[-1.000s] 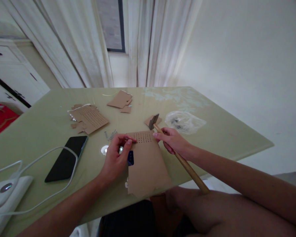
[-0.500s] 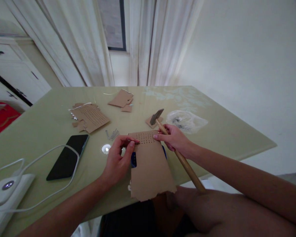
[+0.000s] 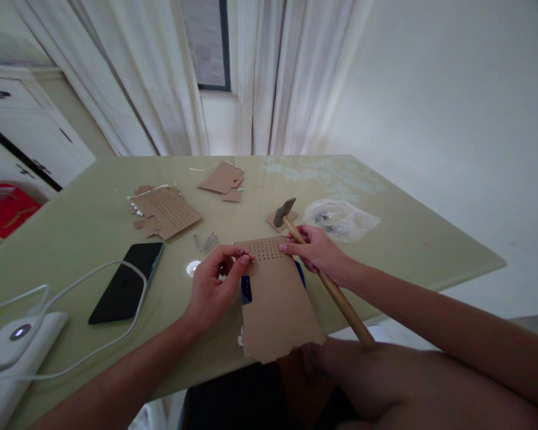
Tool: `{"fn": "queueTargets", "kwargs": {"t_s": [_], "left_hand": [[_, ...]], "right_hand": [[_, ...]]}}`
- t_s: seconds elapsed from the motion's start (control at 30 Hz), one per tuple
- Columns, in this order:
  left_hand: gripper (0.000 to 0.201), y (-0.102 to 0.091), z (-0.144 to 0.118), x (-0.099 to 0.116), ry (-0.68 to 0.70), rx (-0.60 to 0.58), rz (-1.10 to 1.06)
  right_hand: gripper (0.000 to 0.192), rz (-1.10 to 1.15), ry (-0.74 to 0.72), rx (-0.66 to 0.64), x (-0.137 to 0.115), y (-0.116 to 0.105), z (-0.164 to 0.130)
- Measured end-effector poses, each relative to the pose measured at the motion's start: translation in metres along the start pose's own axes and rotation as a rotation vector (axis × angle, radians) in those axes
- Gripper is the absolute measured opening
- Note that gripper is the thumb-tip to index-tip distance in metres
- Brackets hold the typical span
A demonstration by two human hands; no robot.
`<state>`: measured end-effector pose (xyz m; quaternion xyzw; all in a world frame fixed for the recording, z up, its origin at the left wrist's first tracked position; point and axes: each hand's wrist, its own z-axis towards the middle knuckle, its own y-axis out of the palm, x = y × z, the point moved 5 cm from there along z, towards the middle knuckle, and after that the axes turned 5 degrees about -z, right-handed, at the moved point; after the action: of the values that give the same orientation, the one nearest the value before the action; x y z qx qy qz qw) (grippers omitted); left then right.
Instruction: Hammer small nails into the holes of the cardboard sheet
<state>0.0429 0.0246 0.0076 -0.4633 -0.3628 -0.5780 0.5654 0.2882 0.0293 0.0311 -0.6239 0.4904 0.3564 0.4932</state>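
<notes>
A piece of brown cardboard (image 3: 280, 307) lies in front of me, with rows of small holes near its far end. Part of a blue object (image 3: 247, 289) shows from beneath it on both sides. My left hand (image 3: 217, 286) is at the cardboard's far left corner, its thumb and fingers pinching a nail (image 3: 251, 258) that is mostly covered by the fingertips. My right hand (image 3: 316, 251) grips a hammer (image 3: 341, 298) by its wooden handle, the head pointing away from me. The right thumb tip rests on the cardboard beside the holes.
Several loose nails (image 3: 210, 242) lie beyond my left hand. Torn cardboard pieces (image 3: 173, 212) and a clear plastic bag (image 3: 341, 220) are farther back. On the left are a phone (image 3: 125, 283), a white cable (image 3: 85, 279) and a white power strip (image 3: 42, 343). The table's near edge borders my legs.
The cardboard's near end has swung slightly to the right. My left fingertips have shifted a little at the holes. My right hand still holds the hammer in much the same place.
</notes>
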Motion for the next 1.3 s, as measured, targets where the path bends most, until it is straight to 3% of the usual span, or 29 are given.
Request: {"fn": "queueTargets", "kwargs": {"t_s": [0.5, 0.8, 1.3], "left_hand": [[0.017, -0.0028, 0.0034, 0.0048, 0.090, -0.030, 0.107], [0.021, -0.0045, 0.0016, -0.0049, 0.046, -0.034, 0.093], [0.018, -0.0051, 0.0025, -0.0016, 0.056, -0.022, 0.093]], "right_hand": [[0.052, 0.029, 0.008, -0.011, 0.0026, 0.0003, -0.0001], [0.054, 0.043, 0.011, -0.002, 0.0002, -0.0002, 0.0000], [0.055, 0.047, 0.012, -0.001, 0.0015, -0.0003, -0.0010]]}}
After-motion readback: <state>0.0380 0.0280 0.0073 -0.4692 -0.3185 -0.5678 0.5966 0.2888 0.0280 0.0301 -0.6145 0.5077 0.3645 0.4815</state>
